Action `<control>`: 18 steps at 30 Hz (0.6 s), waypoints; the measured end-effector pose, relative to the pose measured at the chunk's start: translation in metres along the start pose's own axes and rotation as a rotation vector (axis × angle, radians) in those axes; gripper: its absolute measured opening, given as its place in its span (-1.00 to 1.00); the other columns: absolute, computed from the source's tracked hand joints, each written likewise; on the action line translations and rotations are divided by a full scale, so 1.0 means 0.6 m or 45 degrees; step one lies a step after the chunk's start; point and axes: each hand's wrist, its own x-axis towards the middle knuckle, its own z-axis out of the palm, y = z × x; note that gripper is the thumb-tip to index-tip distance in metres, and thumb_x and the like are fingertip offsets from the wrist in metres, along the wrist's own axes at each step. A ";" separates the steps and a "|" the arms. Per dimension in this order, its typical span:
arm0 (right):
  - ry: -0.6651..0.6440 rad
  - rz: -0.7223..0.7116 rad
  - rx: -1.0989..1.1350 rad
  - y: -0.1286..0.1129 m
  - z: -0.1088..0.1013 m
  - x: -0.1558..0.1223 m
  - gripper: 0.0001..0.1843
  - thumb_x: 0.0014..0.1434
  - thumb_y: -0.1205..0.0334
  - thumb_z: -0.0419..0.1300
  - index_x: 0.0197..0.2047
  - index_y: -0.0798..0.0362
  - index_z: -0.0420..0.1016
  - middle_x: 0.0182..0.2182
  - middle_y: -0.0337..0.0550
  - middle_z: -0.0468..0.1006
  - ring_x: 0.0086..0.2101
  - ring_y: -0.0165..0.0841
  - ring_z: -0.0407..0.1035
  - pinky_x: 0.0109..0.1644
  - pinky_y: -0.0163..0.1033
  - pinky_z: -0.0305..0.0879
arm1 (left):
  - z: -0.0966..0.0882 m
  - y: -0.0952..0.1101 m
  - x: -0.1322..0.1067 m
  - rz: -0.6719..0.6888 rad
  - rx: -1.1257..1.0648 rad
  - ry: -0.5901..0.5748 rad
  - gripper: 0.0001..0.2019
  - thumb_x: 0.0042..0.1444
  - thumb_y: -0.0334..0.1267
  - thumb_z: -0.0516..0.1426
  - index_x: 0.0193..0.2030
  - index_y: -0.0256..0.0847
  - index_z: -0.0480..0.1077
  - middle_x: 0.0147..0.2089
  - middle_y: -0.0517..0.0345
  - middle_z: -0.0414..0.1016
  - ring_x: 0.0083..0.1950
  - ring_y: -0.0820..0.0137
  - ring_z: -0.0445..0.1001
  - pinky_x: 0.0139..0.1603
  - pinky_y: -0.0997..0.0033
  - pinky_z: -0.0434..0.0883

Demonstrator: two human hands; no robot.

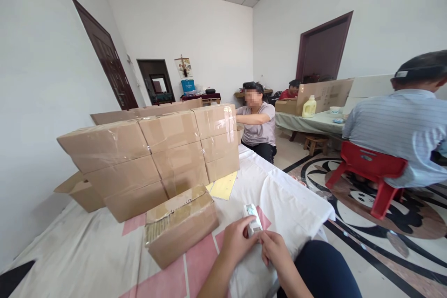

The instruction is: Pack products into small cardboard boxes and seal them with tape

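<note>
My left hand (239,238) is wrapped around a small white box-like item (250,213) with a greenish patch on top, just above the table. Thumb and fingers grip its sides. At the item's near end, my right hand (275,247) has its fingertips pinched together, touching that end. Whether the right fingers hold a flap or something else is too small to make out. To the left of my hands lies a taped cardboard box (188,226) on the cloth. A yellow sheet (224,186) lies beyond it, beside the stacked boxes.
Stacked taped cartons (115,149) form a wall along the table's far left. A cloth (279,195) covers the table, whose edge runs on my right. One person (260,123) sits past the cartons; another (394,130) sits on a red chair (370,163) at the right.
</note>
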 end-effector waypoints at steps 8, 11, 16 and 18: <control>0.021 0.016 0.017 0.003 0.000 -0.005 -0.60 -0.06 -0.19 0.08 -0.61 -0.06 0.14 -0.87 -0.46 0.05 -0.83 -0.49 0.04 -0.69 -0.35 -0.14 | -0.004 0.003 0.000 -0.043 0.028 -0.036 -0.61 0.09 -0.18 0.24 0.09 0.03 0.55 -0.42 0.30 0.44 -0.41 0.44 0.27 -0.34 0.46 0.17; 0.026 0.019 0.023 0.002 0.001 -0.009 -0.63 -0.06 -0.16 0.08 -0.60 -0.05 0.15 -0.86 -0.48 0.03 -0.83 -0.51 0.01 -0.70 -0.36 -0.13 | -0.007 0.007 0.000 -0.049 0.017 -0.045 -0.62 0.09 -0.19 0.24 0.08 0.05 0.55 -0.39 0.28 0.47 -0.40 0.43 0.27 -0.33 0.46 0.17; 0.042 0.021 0.026 0.006 0.000 -0.011 -0.66 -0.04 -0.12 0.08 -0.57 -0.05 0.16 -0.87 -0.49 0.04 -0.84 -0.53 -0.03 -0.72 -0.37 -0.19 | -0.006 0.007 0.000 -0.056 0.003 -0.038 -0.62 0.08 -0.18 0.24 0.08 0.04 0.55 -0.35 0.26 0.51 -0.39 0.42 0.29 -0.31 0.45 0.19; 0.056 0.014 0.018 0.011 -0.001 -0.009 -0.67 -0.04 -0.10 0.07 -0.57 -0.05 0.16 -0.87 -0.47 0.06 -0.84 -0.52 -0.01 -0.73 -0.37 -0.21 | -0.005 0.007 0.001 -0.056 0.009 -0.040 -0.63 0.08 -0.17 0.25 0.07 0.05 0.55 -0.36 0.27 0.51 -0.39 0.42 0.29 -0.32 0.45 0.18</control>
